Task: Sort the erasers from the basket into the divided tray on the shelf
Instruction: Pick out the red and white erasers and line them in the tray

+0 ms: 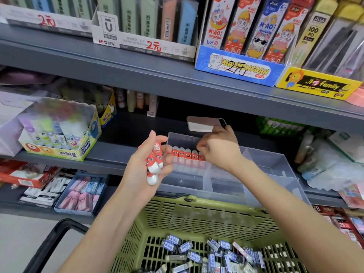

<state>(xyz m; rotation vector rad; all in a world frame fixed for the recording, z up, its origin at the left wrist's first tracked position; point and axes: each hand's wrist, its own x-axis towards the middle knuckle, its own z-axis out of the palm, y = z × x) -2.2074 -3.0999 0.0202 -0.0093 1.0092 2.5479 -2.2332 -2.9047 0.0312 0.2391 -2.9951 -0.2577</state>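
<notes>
My left hand (143, 166) holds a small bunch of red-and-white erasers (154, 164) in front of the shelf, palm turned up. My right hand (218, 149) reaches into the clear divided tray (262, 164) on the shelf, fingers curled at the right end of a row of red erasers (186, 153) standing in the tray's back-left compartment; whether it pinches one is hidden. Below, the green basket (197, 215) contains several blue-and-white wrapped erasers (212, 253).
A glue-stick box (65, 134) stands left on the same shelf. A phone (204, 124) lies behind the tray. A tray of pink and blue erasers (82, 192) sits lower left. Display boxes of pencil leads (236, 48) fill the upper shelf. The basket's black handle (53, 243) hangs left.
</notes>
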